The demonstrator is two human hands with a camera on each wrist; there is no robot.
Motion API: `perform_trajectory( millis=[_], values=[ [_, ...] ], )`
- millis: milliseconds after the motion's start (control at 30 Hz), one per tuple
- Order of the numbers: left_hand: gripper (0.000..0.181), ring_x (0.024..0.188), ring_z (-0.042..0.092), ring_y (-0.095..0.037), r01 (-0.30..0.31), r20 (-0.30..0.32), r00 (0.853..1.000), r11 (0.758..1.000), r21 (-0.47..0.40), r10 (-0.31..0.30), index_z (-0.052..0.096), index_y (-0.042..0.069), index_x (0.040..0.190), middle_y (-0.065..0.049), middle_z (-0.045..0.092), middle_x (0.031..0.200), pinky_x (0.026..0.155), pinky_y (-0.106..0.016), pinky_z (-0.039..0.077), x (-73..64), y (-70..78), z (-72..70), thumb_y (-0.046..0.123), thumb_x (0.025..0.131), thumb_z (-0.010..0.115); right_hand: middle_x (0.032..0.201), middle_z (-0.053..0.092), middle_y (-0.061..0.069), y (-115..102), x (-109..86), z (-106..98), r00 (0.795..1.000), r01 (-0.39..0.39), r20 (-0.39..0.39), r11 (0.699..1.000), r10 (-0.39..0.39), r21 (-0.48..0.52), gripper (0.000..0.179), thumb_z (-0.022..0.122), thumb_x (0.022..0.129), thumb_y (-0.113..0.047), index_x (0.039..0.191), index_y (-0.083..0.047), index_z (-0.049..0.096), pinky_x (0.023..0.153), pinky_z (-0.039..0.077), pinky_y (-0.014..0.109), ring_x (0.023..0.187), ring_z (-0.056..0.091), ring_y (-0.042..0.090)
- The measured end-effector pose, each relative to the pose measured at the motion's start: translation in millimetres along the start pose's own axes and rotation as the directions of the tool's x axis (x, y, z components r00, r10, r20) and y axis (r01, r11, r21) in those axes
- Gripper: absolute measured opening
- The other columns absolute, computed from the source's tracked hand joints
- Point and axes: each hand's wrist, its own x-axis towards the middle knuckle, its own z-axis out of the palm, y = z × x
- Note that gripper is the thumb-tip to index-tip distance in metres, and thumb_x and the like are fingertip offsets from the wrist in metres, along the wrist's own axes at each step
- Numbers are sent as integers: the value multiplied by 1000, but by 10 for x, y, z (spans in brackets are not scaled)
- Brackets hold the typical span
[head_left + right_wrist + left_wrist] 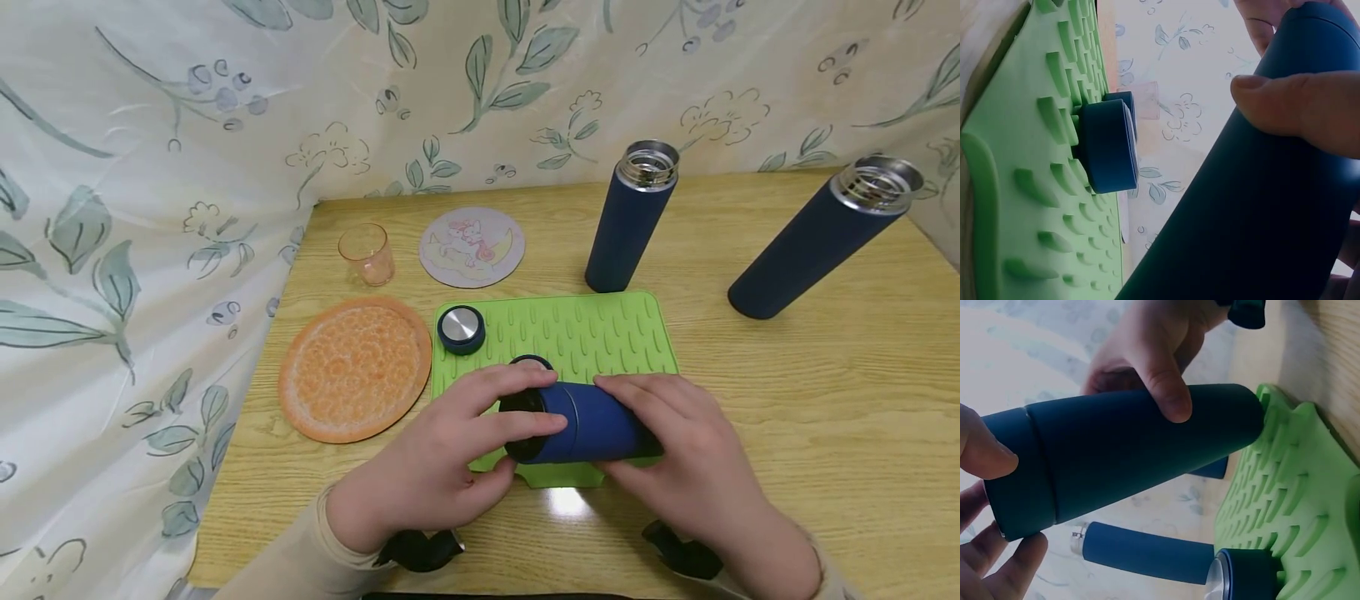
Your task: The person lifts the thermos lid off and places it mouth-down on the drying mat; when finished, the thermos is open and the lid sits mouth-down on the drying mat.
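Both hands hold a dark blue thermos bottle [607, 425] nearly level over the near part of the green ridged mat [585, 333]. My left hand [442, 442] grips its lid [558, 402], just left of the thin seam, with thumb and fingers around it. My right hand [690, 433] clasps the body toward the base, its thumb lying along the side in the right wrist view. A loose blue lid with a silver top [462, 327] sits on the mat's far left corner. Another loose lid [1107, 147] stands on the mat behind the bottle, mostly hidden in the head view.
Two lidless blue thermos bottles with steel necks, one behind the mat [630, 221] and one farther right [817, 237], stand on the wooden table. To the left are a round orange placemat [356, 367], a pink glass [367, 258] and a round unicorn mat [472, 247].
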Motion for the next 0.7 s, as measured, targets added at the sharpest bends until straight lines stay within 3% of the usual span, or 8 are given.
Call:
perform_trajectory(
  millis=[33, 100, 200, 267, 400, 467, 567, 700],
  values=[
    [67, 145, 60, -31, 3, -1, 1000, 1000, -2, -3, 69, 14, 142, -16, 60, 155, 120, -42, 52, -2, -1, -3, -9, 80, 78, 125, 79, 7, 5, -2, 3, 1000, 3, 3, 1000, -3, 2, 71, 56, 103, -70, 138, -12, 76, 107, 45, 24, 113, 72, 29],
    [66, 143, 61, -30, 10, -3, 1000, 1000, -14, -10, 69, 14, 141, -16, 61, 154, 118, -41, 53, -3, -2, -6, -8, 80, 78, 125, 79, 7, 13, -3, 10, 1000, 16, 5, 1000, -16, -1, 65, 79, 96, -61, 138, -12, 76, 107, 45, 26, 113, 73, 30],
    [65, 140, 63, -29, 25, -14, 1000, 999, -30, -25, 70, 13, 140, -16, 62, 152, 116, -41, 55, -10, -5, -8, -6, 79, 80, 126, 79, 7, 17, -2, 20, 999, 36, 7, 999, -36, -14, 76, 103, 72, -35, 139, -11, 75, 106, 46, 29, 112, 73, 29],
    [65, 138, 63, -29, 43, -26, 999, 998, -38, -44, 70, 13, 141, -16, 63, 150, 114, -41, 57, -21, -6, -6, -4, 79, 83, 126, 79, 8, 15, 0, 26, 999, 44, 9, 999, -44, -21, 88, 105, 57, -20, 139, -11, 75, 104, 46, 32, 112, 73, 29],
    [67, 133, 66, -26, 112, -56, 992, 993, -35, -114, 70, 13, 141, -13, 67, 144, 109, -39, 59, -35, -2, -2, 7, 77, 90, 126, 80, 6, -1, 0, 32, 999, 33, 19, 999, -33, -29, 88, 105, 56, -20, 139, -12, 76, 100, 48, 38, 113, 73, 28],
    [67, 122, 70, -21, 164, -73, 983, 986, -23, -166, 71, 12, 138, -9, 71, 135, 101, -33, 62, -33, 6, 2, 17, 76, 95, 125, 80, 6, -17, 1, 34, 999, 38, 16, 998, -37, -41, 89, 106, 55, -20, 138, -12, 76, 97, 48, 39, 112, 74, 28],
    [62, 98, 70, -12, 281, -85, 956, 960, -3, -280, 72, 13, 131, -2, 74, 117, 84, -23, 61, -37, 18, 15, 36, 79, 97, 124, 81, 5, -45, 1, 38, 999, 50, 14, 997, -49, -63, 89, 106, 54, -21, 137, -13, 77, 93, 49, 41, 110, 74, 28],
    [59, 82, 63, -7, 441, -68, 896, 898, 8, -439, 71, 13, 122, 4, 74, 104, 71, -21, 56, -65, 19, 37, 62, 91, 83, 123, 81, 5, -64, 2, 40, 998, 66, 14, 994, -65, -89, 88, 107, 54, -23, 136, -13, 77, 88, 50, 46, 109, 75, 28]
  ],
)
